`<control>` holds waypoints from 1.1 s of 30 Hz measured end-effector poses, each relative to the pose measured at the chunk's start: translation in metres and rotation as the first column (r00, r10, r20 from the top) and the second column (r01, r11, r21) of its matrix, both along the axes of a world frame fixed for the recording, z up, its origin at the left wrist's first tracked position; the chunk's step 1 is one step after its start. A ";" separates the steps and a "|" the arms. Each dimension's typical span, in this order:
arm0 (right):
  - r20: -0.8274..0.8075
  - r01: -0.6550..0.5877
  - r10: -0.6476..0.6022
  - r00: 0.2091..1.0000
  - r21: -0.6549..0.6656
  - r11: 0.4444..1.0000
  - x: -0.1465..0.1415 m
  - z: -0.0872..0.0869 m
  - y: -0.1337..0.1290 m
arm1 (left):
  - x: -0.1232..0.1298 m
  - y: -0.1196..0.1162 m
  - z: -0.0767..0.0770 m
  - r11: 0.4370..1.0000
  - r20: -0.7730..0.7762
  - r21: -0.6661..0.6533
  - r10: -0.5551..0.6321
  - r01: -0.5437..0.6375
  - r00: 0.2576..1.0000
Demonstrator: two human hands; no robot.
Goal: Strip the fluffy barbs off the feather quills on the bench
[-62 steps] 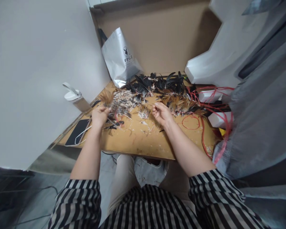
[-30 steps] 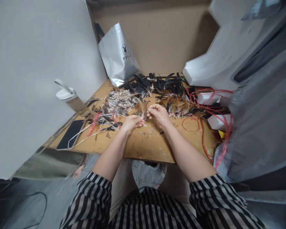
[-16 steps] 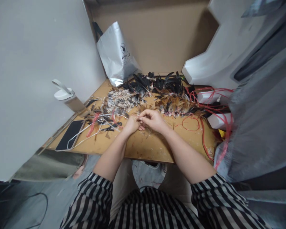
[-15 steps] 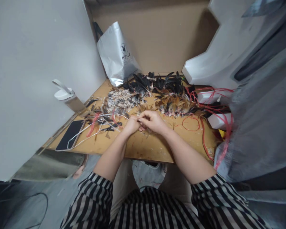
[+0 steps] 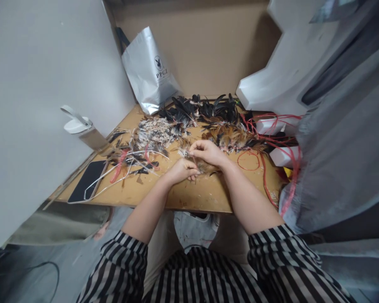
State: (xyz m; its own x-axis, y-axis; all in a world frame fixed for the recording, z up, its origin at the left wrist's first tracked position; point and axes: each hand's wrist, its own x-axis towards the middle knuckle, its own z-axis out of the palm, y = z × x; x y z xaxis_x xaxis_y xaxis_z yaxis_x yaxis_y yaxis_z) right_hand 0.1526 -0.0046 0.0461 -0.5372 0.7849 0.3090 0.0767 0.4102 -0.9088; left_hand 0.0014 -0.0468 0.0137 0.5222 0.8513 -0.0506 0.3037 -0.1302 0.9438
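Note:
My left hand (image 5: pixel 183 170) is closed in a pinch low over the table's front part. Brown feathers (image 5: pixel 211 168) stick out to the right from its fingertips. Just above and to the right, my right hand (image 5: pixel 207 152) has thumb and forefinger pinched together. Whatever those fingers hold is too thin to make out. Beyond the hands lie a pile of brown feathers (image 5: pixel 229 135), a heap of pale, speckled feathers (image 5: pixel 158 131) and a row of black feathers (image 5: pixel 189 108).
On the left are a phone (image 5: pixel 86 182), white strips (image 5: pixel 113 187), pink-red ties (image 5: pixel 119 166) and a lidded bottle (image 5: pixel 93 136). A silver bag (image 5: pixel 148 71) leans at the back. Red string (image 5: pixel 265 181) and white blocks (image 5: pixel 282 156) lie right. A grey cloth (image 5: pixel 341 139) hangs beside the table.
My hands have come apart from being pressed together. The right moved up and right, the left slightly down and right, and brown feathers now show beside it. The view shifted slightly.

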 end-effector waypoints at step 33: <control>0.279 0.028 -0.273 0.920 0.651 0.758 -0.033 -0.003 -0.033 | -0.021 0.019 -0.007 0.777 -0.035 0.490 0.470 -0.395 0.882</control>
State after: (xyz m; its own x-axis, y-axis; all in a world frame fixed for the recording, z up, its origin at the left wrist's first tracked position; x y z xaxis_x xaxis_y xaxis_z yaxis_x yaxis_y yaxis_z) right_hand 0.1192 -0.0373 0.0433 -0.5933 0.5591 0.5792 0.4362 0.8280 -0.3524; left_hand -0.0194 -0.0282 0.0070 0.1116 0.9284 0.3545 0.5623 -0.3531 0.7478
